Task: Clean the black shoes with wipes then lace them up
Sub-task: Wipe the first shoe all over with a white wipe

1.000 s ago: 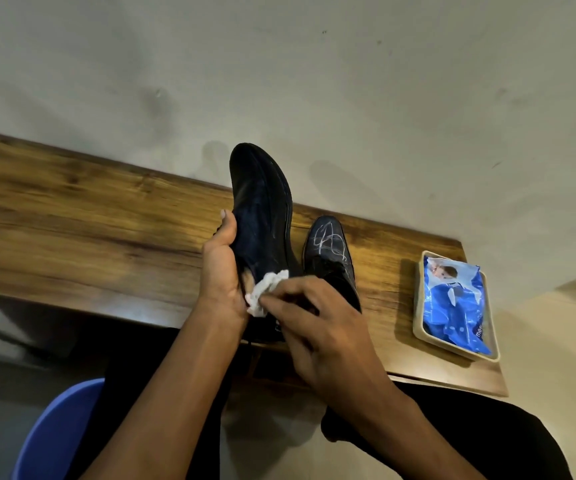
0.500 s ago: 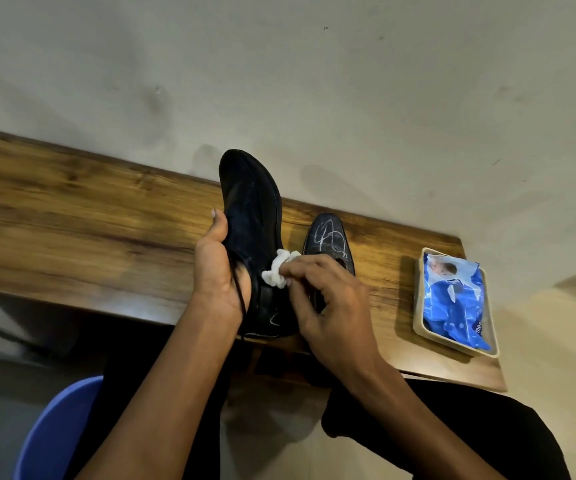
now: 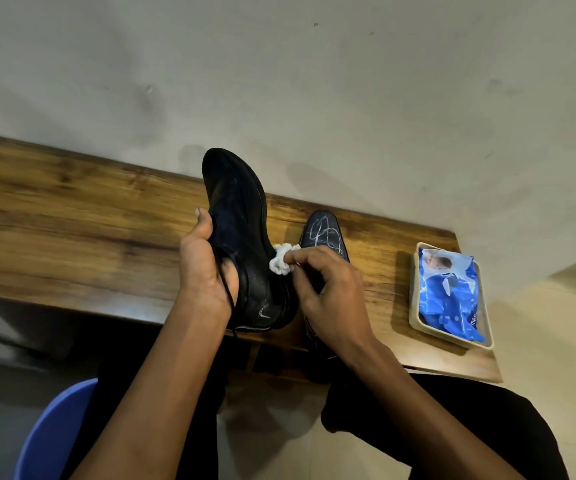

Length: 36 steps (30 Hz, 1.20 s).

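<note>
My left hand [image 3: 205,268] grips a black shoe [image 3: 245,237] from its left side and holds it tilted with the toe pointing away, above the wooden table [image 3: 71,216]. A black lace hangs down past my left palm. My right hand [image 3: 328,292] pinches a crumpled white wipe [image 3: 281,259] and presses it against the shoe's right side. The second black shoe [image 3: 324,233], with white scribble marks on its toe, lies on the table just right of the first, partly hidden behind my right hand.
A blue pack of wipes [image 3: 451,294] lies in a beige tray [image 3: 414,313] at the table's right end. A plain wall rises behind the table. A blue chair [image 3: 54,434] shows at the lower left, and my dark-trousered legs fill the bottom.
My right hand has carried the wipe from the shoe's opening near my left palm across to its right side. The shoe has turned a little to the left.
</note>
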{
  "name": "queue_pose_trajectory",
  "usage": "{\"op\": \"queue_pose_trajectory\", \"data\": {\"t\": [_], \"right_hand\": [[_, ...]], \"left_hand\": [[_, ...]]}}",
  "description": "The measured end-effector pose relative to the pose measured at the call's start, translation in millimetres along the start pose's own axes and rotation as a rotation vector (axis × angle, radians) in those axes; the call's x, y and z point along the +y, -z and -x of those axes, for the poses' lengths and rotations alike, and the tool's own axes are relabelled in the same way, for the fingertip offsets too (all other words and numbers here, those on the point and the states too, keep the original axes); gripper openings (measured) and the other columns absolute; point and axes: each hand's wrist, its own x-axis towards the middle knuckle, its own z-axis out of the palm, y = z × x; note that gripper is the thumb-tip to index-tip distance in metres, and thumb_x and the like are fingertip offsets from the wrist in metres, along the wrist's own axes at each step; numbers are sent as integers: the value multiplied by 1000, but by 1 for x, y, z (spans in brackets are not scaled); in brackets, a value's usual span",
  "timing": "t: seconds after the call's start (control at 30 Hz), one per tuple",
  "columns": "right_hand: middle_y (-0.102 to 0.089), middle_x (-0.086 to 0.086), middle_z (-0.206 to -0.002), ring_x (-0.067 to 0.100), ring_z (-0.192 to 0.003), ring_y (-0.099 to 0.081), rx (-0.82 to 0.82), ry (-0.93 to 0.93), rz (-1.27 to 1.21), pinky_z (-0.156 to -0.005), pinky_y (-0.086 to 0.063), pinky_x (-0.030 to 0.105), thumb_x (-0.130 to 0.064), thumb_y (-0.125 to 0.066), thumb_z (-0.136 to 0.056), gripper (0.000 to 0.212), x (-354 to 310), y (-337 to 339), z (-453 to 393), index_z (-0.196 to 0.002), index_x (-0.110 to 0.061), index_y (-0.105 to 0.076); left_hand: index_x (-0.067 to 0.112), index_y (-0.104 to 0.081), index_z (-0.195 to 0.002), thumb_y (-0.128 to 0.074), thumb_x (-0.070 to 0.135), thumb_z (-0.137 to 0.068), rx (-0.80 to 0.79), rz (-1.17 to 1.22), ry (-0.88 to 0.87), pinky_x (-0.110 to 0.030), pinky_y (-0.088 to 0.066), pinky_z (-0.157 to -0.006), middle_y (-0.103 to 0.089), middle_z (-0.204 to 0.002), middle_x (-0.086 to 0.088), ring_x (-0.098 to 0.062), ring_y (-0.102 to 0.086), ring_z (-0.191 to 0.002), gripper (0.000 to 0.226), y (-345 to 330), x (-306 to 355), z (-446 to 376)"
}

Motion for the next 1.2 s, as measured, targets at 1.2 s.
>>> {"op": "queue_pose_trajectory", "data": {"t": [1.2], "right_hand": [[-70, -8, -95, 0, -87, -66, -141, -368, -163, -75, -50, 9, -7, -65, -94, 16, 16, -47, 42, -106, -14, -70]], "left_hand": [[4, -60, -128, -61, 9, -88, 130, -52, 144, -33, -49, -98, -64, -128, -14, -26, -62, -111, 40, 16, -46, -29]]}}
